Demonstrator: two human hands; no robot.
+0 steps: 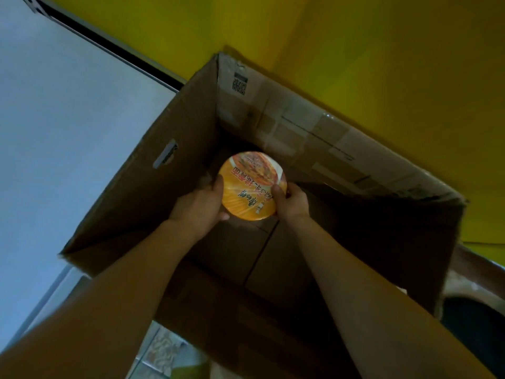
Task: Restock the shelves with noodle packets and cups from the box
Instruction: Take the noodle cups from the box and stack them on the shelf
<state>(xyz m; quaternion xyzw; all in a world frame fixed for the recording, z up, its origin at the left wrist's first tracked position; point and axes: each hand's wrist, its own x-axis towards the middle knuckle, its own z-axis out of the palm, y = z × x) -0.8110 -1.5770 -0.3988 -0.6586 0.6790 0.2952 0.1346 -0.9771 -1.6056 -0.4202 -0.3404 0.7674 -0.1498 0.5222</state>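
Observation:
A large open cardboard box fills the middle of the head view. Deep inside it, both my hands hold a round noodle cup with an orange and white printed lid facing up. My left hand grips the cup's left side, thumb over the rim. My right hand grips its right side, thumb on the lid. The box floor around the cup is bare brown cardboard with a centre seam; nothing else shows inside.
A yellow wall stands behind the box. A pale grey surface runs along the left. Patterned floor tiles show below the box's near edge. A dark object sits at the lower right.

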